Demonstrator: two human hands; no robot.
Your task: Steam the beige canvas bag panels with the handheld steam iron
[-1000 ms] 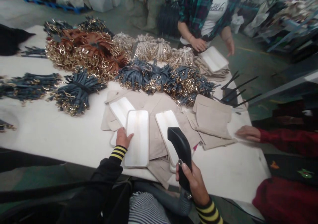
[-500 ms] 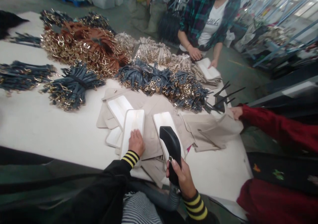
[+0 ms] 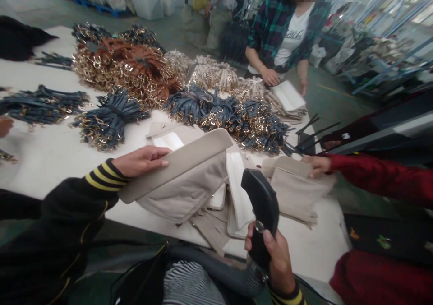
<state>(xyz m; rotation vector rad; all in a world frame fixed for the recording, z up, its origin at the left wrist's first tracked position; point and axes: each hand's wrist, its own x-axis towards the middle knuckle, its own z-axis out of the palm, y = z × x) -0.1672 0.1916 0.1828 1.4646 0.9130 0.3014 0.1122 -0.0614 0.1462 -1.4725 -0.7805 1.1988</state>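
Observation:
My left hand is closed on the edge of a beige bag, thumb on top. The bag is tilted above the pile, its long stiff flap facing up. My right hand grips a black handheld nozzle, which joins a ribbed grey hose. Beneath the nozzle and the bag, other beige pieces with a white panel lie on the table. The nozzle's tip points up and left, apart from the held bag.
Dark blue strap bundles with gold clasps and a brown strap heap lie across the table. At right, a red-sleeved person's hand holds another beige bag. Across stands a person in a checked shirt beside stacked pieces.
My left hand has lifted a beige bag off the pile, turned it flap side up and moved left. The nozzle has shifted slightly right. The red-sleeved person's bag now lies flatter.

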